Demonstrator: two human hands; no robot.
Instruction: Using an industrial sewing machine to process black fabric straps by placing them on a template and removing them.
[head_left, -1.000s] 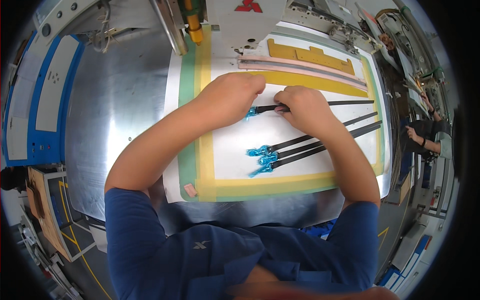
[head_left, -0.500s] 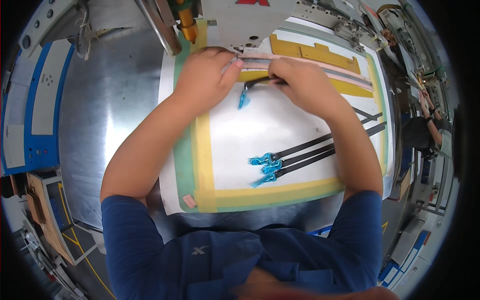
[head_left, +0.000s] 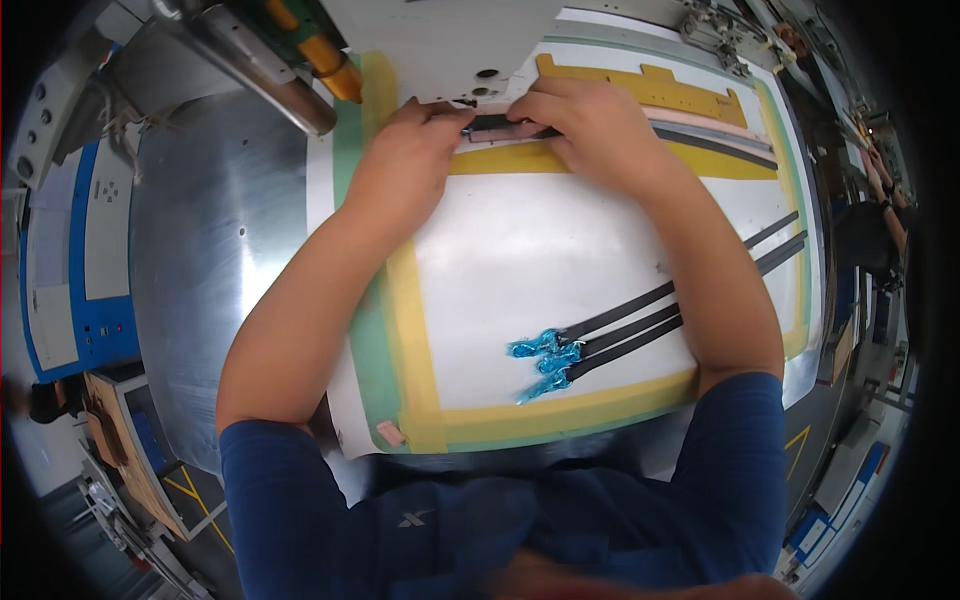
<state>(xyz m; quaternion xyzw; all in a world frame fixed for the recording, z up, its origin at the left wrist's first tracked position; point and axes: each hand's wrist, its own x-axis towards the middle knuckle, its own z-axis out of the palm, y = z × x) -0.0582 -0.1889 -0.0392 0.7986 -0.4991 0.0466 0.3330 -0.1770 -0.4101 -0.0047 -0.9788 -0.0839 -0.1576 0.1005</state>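
Observation:
My left hand [head_left: 410, 165] has its fingers curled at the left end of a black strap [head_left: 492, 121] in the pink-edged channel [head_left: 715, 132] of a yellow template [head_left: 710, 157], under the machine head [head_left: 450, 50]. My right hand [head_left: 590, 135] is closed on that strap just to the right, thumb and forefinger near the channel. The strap's blue-wrapped end is mostly hidden by my fingers. Three other black straps [head_left: 620, 345] with crinkled blue wrapped ends [head_left: 545, 352] lie lower on the white, tape-edged board [head_left: 530, 240].
A yellow plate [head_left: 690, 98] lies behind the channel. A metal tube [head_left: 280, 90] and yellow nozzle [head_left: 335, 70] hang at upper left over the steel table [head_left: 190, 250]. A blue-and-white cabinet [head_left: 80, 290] stands left; another person's arm [head_left: 890, 210] shows at far right.
Both my hands have moved up to the channel under the machine head, carrying the black strap from the white board into the channel. The other straps stayed on the board.

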